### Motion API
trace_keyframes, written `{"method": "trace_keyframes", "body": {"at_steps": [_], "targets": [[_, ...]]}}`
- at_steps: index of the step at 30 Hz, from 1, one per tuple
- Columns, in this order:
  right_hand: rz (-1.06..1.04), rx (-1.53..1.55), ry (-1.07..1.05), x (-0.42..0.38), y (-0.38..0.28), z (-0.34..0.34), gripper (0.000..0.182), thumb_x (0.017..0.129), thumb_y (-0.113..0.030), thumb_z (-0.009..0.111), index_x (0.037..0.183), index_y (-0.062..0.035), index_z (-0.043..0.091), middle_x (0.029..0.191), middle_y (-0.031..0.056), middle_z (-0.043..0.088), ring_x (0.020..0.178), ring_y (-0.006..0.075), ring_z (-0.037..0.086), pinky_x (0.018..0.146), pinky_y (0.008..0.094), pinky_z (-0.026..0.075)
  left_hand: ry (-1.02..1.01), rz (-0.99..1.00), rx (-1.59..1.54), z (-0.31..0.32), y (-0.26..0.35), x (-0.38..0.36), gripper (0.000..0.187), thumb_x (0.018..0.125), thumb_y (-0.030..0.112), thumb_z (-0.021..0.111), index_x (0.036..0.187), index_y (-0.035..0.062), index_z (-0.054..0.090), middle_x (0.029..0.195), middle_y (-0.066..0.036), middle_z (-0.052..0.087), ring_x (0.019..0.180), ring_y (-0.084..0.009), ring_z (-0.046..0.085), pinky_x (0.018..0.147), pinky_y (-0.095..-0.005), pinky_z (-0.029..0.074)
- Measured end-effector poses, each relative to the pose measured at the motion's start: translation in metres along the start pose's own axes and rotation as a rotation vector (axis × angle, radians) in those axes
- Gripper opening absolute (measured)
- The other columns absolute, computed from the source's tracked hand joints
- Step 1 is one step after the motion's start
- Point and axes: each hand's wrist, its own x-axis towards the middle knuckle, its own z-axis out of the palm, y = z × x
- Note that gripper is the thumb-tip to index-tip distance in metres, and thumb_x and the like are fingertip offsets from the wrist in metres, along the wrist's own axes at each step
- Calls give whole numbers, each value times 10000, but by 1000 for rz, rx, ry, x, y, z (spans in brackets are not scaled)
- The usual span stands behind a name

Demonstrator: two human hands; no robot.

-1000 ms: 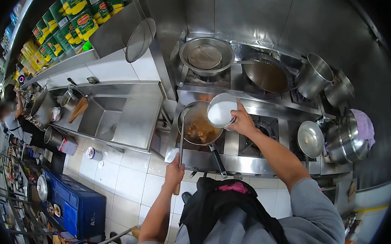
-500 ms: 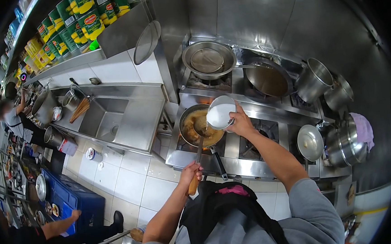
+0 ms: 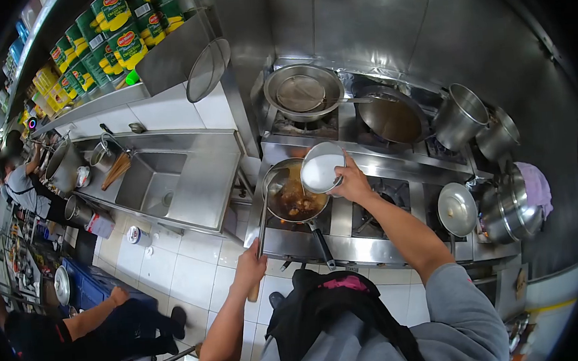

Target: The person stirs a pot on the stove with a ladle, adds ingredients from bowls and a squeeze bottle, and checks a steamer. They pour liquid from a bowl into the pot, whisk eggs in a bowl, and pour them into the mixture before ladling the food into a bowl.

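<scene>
My left hand (image 3: 248,267) is closed around the wooden handle of a long metal ladle (image 3: 263,217). The ladle's bowl rests at the left inner side of a frying pan (image 3: 322,244), which sits on a front burner with its black handle toward me. Inside the pan is brown sauce with darker pieces (image 3: 296,205). My right hand (image 3: 352,179) grips the rim of a bowl (image 3: 323,167) holding white liquid. That bowl is tilted over the pan's right side, and a thin pale stream seems to run from its lower left edge.
A wide pan with a strainer (image 3: 301,94) and a wok of brown liquid (image 3: 392,116) occupy the back burners. Tall pots (image 3: 460,116) stand at right, near a small pan (image 3: 457,209). Left are a sink (image 3: 158,183) and a co-worker (image 3: 65,330).
My left hand and the ladle have shifted left, from mid-pan to the pan's left side. My right hand still holds the tilted bowl. The co-worker at lower left has moved rightward.
</scene>
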Motion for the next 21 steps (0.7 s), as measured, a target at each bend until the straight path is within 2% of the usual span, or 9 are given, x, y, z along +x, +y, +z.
{"method": "trace_keyframes", "body": {"at_steps": [1, 3, 4, 5, 7, 10, 13, 16, 21], "targets": [[-17, 8, 14, 0, -1, 0, 441, 550, -257, 956, 802, -65, 648, 1633, 265, 204, 1404, 417, 409, 1076, 427, 468, 3, -2, 0, 19, -25, 15, 621, 898, 123, 629, 1463, -49, 438, 1125, -314, 675, 778, -367, 729, 729, -424, 580], [-50, -17, 53, 0, -1, 2, 450, 544, -239, 959, 802, -57, 639, 1630, 267, 215, 1365, 425, 462, 1060, 417, 482, 258, 333, 78, 49, -59, 37, 621, 897, 129, 638, 1463, -41, 444, 1035, -284, 702, 717, -311, 722, 675, -406, 581], [-80, -42, 94, 1, -1, 3, 460, 539, -222, 963, 803, -48, 629, 1627, 269, 226, 1326, 432, 516, 1044, 407, 495, -9, -160, -251, 34, -11, 28, 618, 909, 138, 638, 1478, -11, 446, 911, -191, 700, 607, -228, 661, 563, -365, 557], [-83, -45, 94, 1, -3, 2, 460, 539, -222, 963, 803, -48, 629, 1627, 269, 226, 1326, 432, 516, 1044, 407, 495, -7, -159, -253, 44, -6, 32, 618, 909, 138, 638, 1478, -11, 446, 911, -191, 700, 607, -228, 661, 563, -365, 557], [-20, -15, 41, 1, -7, -1, 460, 538, -220, 962, 798, -46, 626, 1631, 258, 226, 1352, 430, 490, 1062, 409, 484, -71, -328, -757, 65, -9, 44, 610, 931, 144, 631, 1495, 20, 435, 805, -79, 631, 535, -144, 562, 474, -301, 497], [-10, 19, 25, 2, -4, 2, 453, 538, -250, 961, 792, -66, 634, 1630, 265, 214, 1404, 417, 408, 1070, 420, 470, -108, -385, -971, 92, -4, 52, 547, 952, 140, 611, 1469, 46, 460, 792, -34, 590, 522, -120, 517, 453, -272, 459], [-22, 13, 37, 3, -3, 4, 464, 534, -251, 963, 789, -64, 624, 1630, 265, 214, 1401, 420, 410, 1067, 417, 471, -227, -420, -1122, 93, 2, 51, 464, 956, 133, 603, 1404, 52, 510, 811, -42, 590, 538, -113, 520, 458, -273, 458], [3, 21, 26, 3, -3, 2, 462, 541, -241, 963, 787, -47, 624, 1630, 261, 221, 1345, 435, 495, 1051, 418, 490, -268, -415, -1102, 79, 7, 38, 412, 956, 136, 604, 1360, 77, 546, 822, -42, 585, 551, -105, 518, 463, -269, 454], [-52, -26, 54, 3, 4, 3, 463, 543, -242, 963, 788, -46, 623, 1624, 272, 227, 1339, 441, 495, 1042, 424, 493, -342, -431, -925, 30, 18, 4, 471, 949, 143, 616, 1411, 112, 534, 814, -31, 599, 554, -102, 520, 472, -269, 463]]}}
